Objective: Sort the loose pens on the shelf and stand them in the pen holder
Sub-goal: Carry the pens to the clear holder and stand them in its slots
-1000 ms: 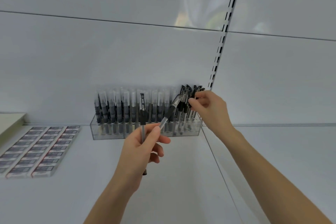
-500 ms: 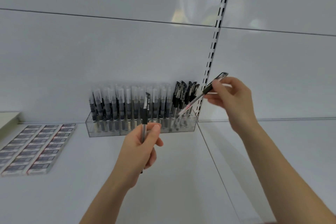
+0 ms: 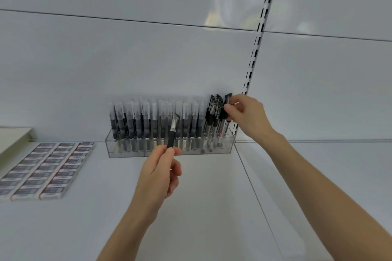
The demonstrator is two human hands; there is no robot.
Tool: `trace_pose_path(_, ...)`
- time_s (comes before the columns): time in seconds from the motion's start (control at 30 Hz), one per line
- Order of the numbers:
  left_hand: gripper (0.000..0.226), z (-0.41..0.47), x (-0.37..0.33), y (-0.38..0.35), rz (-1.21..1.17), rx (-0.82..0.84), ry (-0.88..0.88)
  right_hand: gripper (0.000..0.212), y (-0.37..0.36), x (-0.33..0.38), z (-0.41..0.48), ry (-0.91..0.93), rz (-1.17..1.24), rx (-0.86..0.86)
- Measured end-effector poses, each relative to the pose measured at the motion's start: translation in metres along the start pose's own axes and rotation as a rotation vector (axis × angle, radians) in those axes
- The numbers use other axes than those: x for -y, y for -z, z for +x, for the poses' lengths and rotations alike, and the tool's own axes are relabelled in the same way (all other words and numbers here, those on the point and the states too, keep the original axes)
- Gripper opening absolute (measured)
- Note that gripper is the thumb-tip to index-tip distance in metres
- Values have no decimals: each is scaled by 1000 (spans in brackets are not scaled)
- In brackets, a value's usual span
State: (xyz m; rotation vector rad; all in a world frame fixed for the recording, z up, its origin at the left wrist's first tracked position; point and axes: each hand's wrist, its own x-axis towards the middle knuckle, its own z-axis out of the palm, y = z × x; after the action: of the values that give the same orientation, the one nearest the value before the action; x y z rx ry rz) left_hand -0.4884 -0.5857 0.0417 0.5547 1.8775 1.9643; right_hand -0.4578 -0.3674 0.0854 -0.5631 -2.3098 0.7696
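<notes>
At holder's (image 3: 127, 152) rt end, rt hand (image 3: 248, 115) pinches pen (image 3: 227, 99).

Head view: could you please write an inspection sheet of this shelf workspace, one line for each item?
Surface: white shelf, flat.
Job's things: clear pen holder against the back panel, filled with clear-capped pens and, at its right end, black-capped pens.
Clutter: tray of small labelled boxes at the left.
Hands: left hand pinches a loose pen in front of the holder; right hand pinches an end pen standing in the holder's right end.
Cables: nothing seen.
Surroundings: white wall panels, slotted upright.
</notes>
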Motion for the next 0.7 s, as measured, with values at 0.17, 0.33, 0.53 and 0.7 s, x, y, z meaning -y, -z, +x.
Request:
trace_pose_path(0.17,22,-1,0,0,9,4,-12,16,-12,-6,-6,-51,-21,41)
trace_pose_path(0.33,21,-2,-3,-4,1,15,-59,14,-5,-5,-23,-102,117,-58)
trace_pose_path(0.53,16,-2,-1,-20,79,116,-176,15,-4,32,-65,-194,612,176)
trace_pose_path(0.7,14,-2,9,-24,315,203,-292,12,-4,37,-73,-187,685,244)
